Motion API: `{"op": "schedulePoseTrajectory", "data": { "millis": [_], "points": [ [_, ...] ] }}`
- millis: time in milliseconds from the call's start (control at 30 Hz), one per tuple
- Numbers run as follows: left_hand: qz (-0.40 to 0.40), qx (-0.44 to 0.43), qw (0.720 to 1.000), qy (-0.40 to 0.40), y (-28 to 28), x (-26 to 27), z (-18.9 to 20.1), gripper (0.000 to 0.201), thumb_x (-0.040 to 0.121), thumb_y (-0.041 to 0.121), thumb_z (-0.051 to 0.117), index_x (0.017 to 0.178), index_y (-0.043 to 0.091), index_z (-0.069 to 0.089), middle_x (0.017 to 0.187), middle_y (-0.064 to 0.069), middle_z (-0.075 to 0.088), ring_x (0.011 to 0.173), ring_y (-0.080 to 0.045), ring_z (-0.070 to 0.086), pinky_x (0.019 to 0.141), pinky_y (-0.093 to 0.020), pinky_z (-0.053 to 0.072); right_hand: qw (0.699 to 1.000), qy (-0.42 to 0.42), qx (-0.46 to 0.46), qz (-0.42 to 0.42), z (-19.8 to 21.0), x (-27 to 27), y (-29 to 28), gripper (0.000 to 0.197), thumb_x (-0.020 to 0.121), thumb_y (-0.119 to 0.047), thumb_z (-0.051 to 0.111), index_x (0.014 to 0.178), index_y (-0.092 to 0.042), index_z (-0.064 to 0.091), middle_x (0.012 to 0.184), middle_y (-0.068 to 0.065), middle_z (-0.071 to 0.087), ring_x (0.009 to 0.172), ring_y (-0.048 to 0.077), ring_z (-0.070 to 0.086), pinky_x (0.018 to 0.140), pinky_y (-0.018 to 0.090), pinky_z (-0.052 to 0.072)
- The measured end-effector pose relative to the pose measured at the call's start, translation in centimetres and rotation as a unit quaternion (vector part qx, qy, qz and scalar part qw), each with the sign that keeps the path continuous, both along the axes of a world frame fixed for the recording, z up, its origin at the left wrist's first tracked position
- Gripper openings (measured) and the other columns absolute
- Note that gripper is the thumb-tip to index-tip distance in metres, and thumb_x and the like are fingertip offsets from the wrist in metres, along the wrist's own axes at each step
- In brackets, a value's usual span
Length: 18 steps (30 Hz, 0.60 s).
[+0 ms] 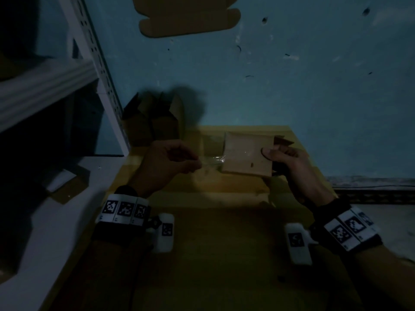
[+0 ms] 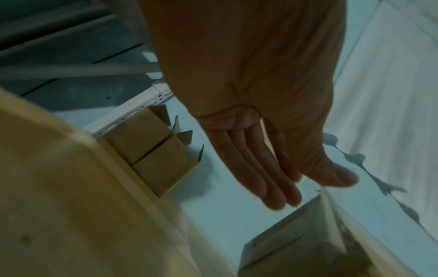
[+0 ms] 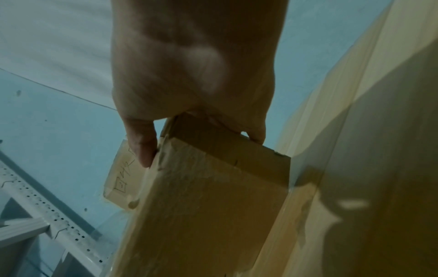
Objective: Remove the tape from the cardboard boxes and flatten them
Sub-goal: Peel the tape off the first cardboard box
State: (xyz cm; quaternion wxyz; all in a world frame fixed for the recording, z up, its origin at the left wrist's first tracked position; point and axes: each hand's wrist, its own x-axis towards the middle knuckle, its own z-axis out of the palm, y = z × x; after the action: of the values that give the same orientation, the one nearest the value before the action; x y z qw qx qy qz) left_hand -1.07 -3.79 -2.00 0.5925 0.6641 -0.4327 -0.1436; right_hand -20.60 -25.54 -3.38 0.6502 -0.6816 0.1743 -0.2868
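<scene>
One small tan box (image 1: pixel 247 157), held mid-frame, trails clear tape (image 1: pixel 213 161) leftward. The right hand (image 1: pixel 289 162) grips its right edge; the left hand (image 1: pixel 170 162) pinches the tape.

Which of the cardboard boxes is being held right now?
The small box held in the right hand; the two open boxes sit untouched by the shelf.

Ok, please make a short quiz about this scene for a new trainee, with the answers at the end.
1. True or false: the right hand holds the small box.
2. What does the left hand pinch? A) clear tape B) a knife C) a marker
3. Fill in: the two open boxes stand beside the white metal ____.
Key: 1 true; 2 A; 3 shelf.
</scene>
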Motion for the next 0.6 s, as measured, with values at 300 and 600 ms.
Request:
{"op": "schedulePoseTrajectory", "data": {
  "millis": [300,600],
  "points": [
    [0.011,-0.005,0.999,0.037,-0.8,-0.1,0.2,0.022,0.100,0.005,0.052,0.117,0.008,0.063,0.105,-0.006,0.074,0.092,-0.022,0.072,0.083,-0.036,0.059,1.000,-0.002,0.010,-0.026,-0.3,0.2,-0.4,0.023,0.096,-0.018,0.065,0.082,-0.001,0.058,0.080,0.007,0.069,0.075,0.017,0.071,0.063,0.021,0.054],
    [0.058,0.089,0.990,-0.096,-3.4,-2.5,-0.8,0.042,0.084,0.043,0.074,0.120,0.020,0.070,0.126,0.005,0.067,0.112,0.005,0.058,0.093,-0.020,0.049,1.000,-0.004,-0.012,-0.011,-1.0,1.0,0.9,0.040,0.088,-0.024,0.074,0.096,0.013,0.061,0.096,0.012,0.071,0.086,0.018,0.072,0.065,0.022,0.055]
  ]
}}
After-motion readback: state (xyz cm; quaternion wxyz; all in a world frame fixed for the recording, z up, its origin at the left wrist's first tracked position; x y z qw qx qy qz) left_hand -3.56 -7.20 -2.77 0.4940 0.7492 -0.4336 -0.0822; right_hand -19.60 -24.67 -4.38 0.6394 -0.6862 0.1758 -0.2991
